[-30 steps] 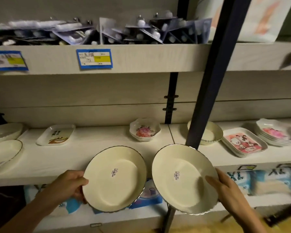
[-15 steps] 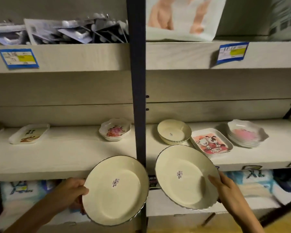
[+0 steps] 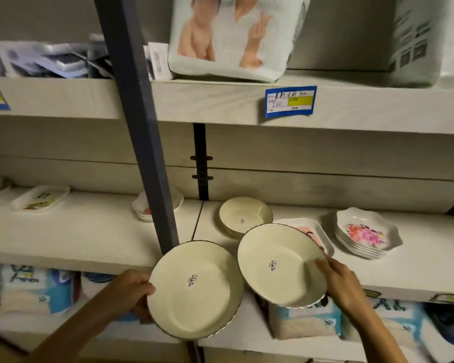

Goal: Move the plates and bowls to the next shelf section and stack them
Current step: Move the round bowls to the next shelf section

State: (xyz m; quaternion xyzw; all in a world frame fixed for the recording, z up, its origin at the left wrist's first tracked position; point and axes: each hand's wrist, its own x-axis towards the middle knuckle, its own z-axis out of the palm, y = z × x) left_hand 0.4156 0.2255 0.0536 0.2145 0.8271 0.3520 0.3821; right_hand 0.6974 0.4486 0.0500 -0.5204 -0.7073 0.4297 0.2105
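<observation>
Two cream plates carried toward the right shelf section (image 3: 417, 265): left hand (image 3: 131, 292) pinches one plate (image 3: 194, 289) at its rim, right hand (image 3: 344, 286) likewise grips the other plate (image 3: 281, 265), both stiff, probably light, smooth-glazed, best held at the edge.

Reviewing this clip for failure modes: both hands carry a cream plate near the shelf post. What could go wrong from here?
1. The left hand grips its cream plate only at the rim, tilted; it could slip.
2. That plate sits close to the dark post and may clip it.
3. The right hand's plate hovers over the rectangular dish and could knock it.
</observation>
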